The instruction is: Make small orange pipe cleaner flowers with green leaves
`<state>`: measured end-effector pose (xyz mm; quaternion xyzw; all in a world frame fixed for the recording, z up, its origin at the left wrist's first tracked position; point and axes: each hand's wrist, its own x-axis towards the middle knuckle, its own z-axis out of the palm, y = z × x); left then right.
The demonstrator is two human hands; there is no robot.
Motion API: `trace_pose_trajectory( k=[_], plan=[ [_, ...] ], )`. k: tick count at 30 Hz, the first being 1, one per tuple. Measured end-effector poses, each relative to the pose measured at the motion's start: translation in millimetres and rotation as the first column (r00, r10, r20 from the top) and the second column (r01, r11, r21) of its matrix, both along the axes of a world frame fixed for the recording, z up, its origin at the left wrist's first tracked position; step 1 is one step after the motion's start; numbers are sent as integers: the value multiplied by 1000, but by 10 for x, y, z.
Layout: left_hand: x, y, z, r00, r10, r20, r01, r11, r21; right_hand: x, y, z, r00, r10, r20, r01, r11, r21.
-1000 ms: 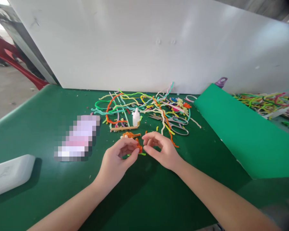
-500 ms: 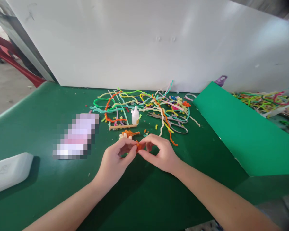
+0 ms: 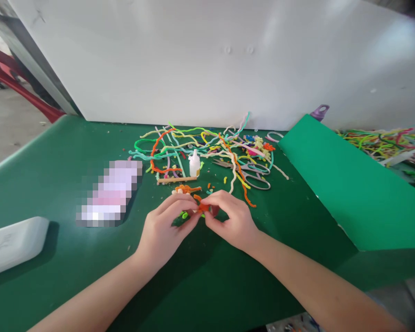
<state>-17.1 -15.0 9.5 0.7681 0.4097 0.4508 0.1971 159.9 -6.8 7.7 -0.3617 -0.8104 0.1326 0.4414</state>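
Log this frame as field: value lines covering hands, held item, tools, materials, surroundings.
left grip: fingertips on small orange fuzzy piece
right grip: fingertips on same piece
piece shape: partly hidden by fingers
bottle: white, upright, beyond the hands
tan stick: lying just in front of bottle
scissors: lying right of bottle, strands crossing them
fuzzy strands: many colors, tangled
table: dark green
green board: at right
white panel: behind table

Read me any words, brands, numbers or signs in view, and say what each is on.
No text is readable.
Long white object: grey marking, too blurred.
White bottle: yellowish patch, too small.
Pixelated rectangle: blocked out, nothing legible.
White panel: faint dark mark, upper left, illegible.
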Motion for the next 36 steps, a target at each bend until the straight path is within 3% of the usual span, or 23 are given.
trace_pose_trajectory(
  k=[6,19,27,30,33,36],
  plan=[
    [2,-8,-6,998,-14,-64,20,996,90,-7,-21,7,1000,8,-11,-8,1000,19],
    [17,33,-72,990,-36,-139,40,999,28,-8,-9,-17,997,-48,62,45,997,56],
    [-6,38,-11,992,-109,-56,97,978,-185,15,6,2,996,1,94,-4,999,35],
    [-18,74,17,988,-141,56,151,917,-370,38,22,-5,995,38,92,-40,999,25],
    [-25,107,20,962,-144,230,252,787,-563,55,41,-2,994,73,77,-73,997,-5],
    [-22,118,10,927,-103,361,326,699,-636,54,56,6,997,79,-4,-79,995,-56]
  ],
)
